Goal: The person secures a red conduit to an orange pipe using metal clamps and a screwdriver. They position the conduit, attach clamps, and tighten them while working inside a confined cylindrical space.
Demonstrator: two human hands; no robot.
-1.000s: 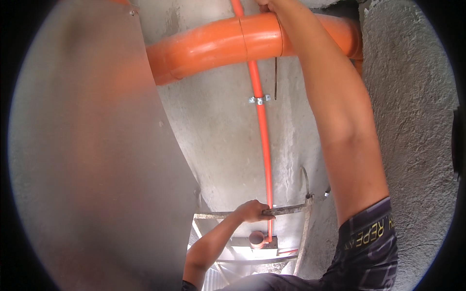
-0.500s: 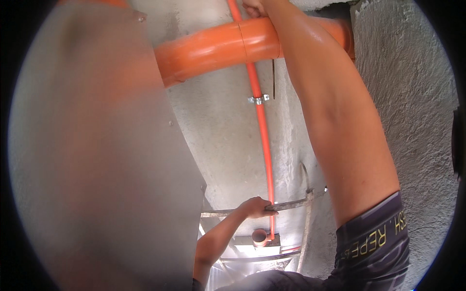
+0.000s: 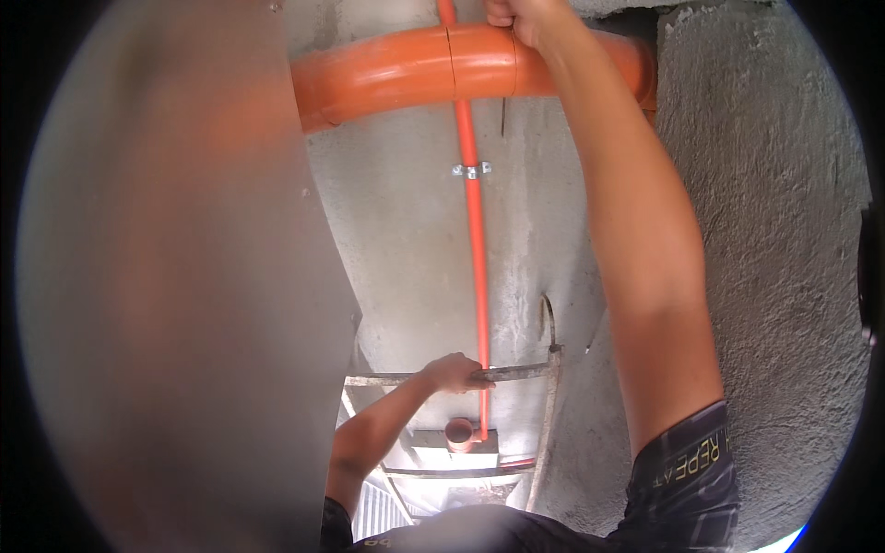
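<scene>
My left hand is wrapped round a worn metal bar, the upper rung of a frame low in the view. At the top edge, my right hand has its fingers curled against the far upper side of a thick orange pipe. The picture's edge cuts off part of that hand, and what the fingers hold, if anything, cannot be made out. A joint line shows on the pipe left of the hand. Behind it runs a thin orange-red pipe, fixed to the concrete by a metal clamp.
A large, blurred grey surface covers the left side close by. Rough concrete wall rises on the right. An open orange pipe end sits beyond the rung, and a bent metal hook stands off the frame.
The view has shifted, so pipes and frame appear farther left and higher. My right hand has moved rightward along the thick pipe. My left hand keeps its grip on the bar.
</scene>
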